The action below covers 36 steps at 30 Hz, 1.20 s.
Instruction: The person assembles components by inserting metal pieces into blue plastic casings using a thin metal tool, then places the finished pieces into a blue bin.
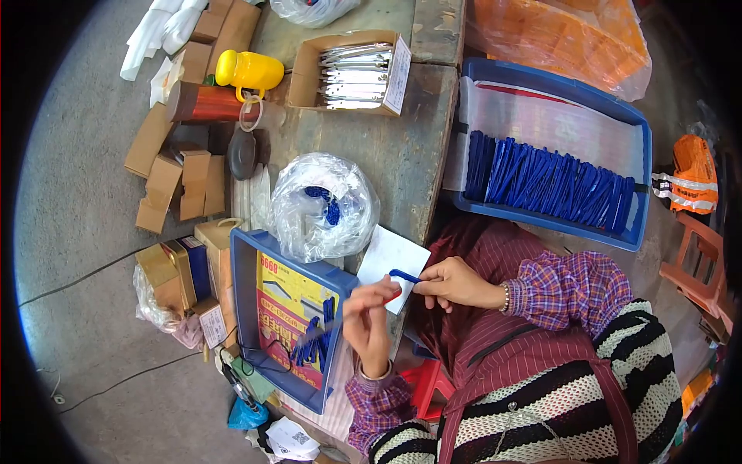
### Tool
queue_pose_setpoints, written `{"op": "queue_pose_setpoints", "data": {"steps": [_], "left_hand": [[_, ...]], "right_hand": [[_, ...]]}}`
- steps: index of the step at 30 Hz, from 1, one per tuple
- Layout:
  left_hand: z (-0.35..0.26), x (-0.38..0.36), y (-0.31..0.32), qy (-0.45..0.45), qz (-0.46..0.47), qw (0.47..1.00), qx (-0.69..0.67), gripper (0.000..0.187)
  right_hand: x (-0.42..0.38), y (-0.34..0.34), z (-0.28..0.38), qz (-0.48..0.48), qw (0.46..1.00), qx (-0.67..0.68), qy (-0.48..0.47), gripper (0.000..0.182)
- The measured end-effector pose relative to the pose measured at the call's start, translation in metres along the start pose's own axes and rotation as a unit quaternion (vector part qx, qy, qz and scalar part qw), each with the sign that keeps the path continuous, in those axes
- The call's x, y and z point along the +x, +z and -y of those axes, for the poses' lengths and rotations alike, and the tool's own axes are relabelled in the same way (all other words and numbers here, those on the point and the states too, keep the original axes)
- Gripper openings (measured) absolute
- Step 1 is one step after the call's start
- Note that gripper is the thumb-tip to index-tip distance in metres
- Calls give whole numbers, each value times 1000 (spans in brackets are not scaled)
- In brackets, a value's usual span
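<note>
My right hand (457,283) pinches the end of a slim blue plastic piece (403,275) with a curved tip, over a white sheet (390,251). Just beside it, my left hand (369,321) has its fingers closed around a thin grey strip (328,331), smeared by motion. A spot of red shows at the left fingertips, close to the blue piece. Under the strip, a blue tray (239,305) with a yellow and red printed lining holds several similar blue pieces (315,340).
A clear plastic bag (325,205) with small blue parts sits on the wooden table (417,116). Behind it is a cardboard box (304,77) of shiny metal pieces. A blue crate (556,77) full of blue pieces stands right. A yellow cup (259,71) and cartons (161,189) are left.
</note>
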<state>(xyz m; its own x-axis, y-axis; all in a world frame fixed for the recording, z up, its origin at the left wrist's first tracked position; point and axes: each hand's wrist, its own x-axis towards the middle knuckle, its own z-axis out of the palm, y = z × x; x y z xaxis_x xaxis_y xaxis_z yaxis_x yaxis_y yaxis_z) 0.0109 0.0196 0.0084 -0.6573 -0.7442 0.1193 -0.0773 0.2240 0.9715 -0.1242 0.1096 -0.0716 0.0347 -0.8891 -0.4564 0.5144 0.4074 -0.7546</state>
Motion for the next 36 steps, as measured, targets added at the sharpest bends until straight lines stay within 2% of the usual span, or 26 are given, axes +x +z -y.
{"op": "queue_pose_setpoints", "data": {"steps": [3, 5, 6, 8, 10, 12, 13, 15, 16, 17, 18, 19, 20, 21, 22, 34, 36], "left_hand": [[-10, -2, 17, 228, -75, 970, -31, 8], [2, -5, 14, 149, 6, 980, 134, 14], [35, -7, 18, 86, 30, 992, 90, 14], [43, -1, 9, 92, -3, 994, 51, 11], [39, -3, 11, 52, -35, 998, 5, 8], [32, -1, 10, 80, -39, 996, 28, 4], [25, -2, 11, 89, -59, 994, 23, 8], [-2, -3, 16, 199, -105, 974, -10, 14], [-17, -4, 20, 266, -122, 955, -46, 9], [-1, -15, 8, 178, -58, 979, 76, 12], [23, -26, -5, 86, 5, 977, 196, 15], [44, -13, 14, 136, 32, 980, 140, 18], [46, -16, 10, 96, -33, 993, 61, 21], [48, -14, 8, 64, -51, 997, 6, 15], [48, -15, 6, 54, -44, 997, -25, 11], [43, -15, 8, 53, -44, 998, -11, 9], [29, -13, 9, 95, -60, 993, -37, 9]], "right_hand": [[0, 0, -3, -2, 1000, 17, -9, 24], [1, 0, -4, -5, 1000, 7, -2, 24], [2, 0, -4, -7, 1000, -3, 5, 24], [0, 0, 2, -6, 1000, -14, -13, 24], [-3, 4, 0, -5, 1000, 0, 7, 21], [0, 0, 0, 1, 1000, -1, -8, 22], [0, 1, 0, 2, 1000, 2, -8, 22], [0, -1, 0, 4, 1000, 2, 4, 22], [0, 0, -3, 1, 1000, 4, 8, 22], [1, 0, -5, -1, 1000, 6, 7, 22], [2, 0, -6, -2, 1000, 6, 5, 23], [-1, -1, -4, 4, 1000, -2, 4, 23], [1, -1, -1, 13, 1000, -10, -5, 23], [2, 2, -2, -14, 1000, -4, -4, 25], [-1, 1, 2, -2, 1000, -1, -6, 25], [1, 0, -1, 0, 1000, -2, -1, 26], [1, 0, 1, 0, 1000, -5, -3, 25]]}}
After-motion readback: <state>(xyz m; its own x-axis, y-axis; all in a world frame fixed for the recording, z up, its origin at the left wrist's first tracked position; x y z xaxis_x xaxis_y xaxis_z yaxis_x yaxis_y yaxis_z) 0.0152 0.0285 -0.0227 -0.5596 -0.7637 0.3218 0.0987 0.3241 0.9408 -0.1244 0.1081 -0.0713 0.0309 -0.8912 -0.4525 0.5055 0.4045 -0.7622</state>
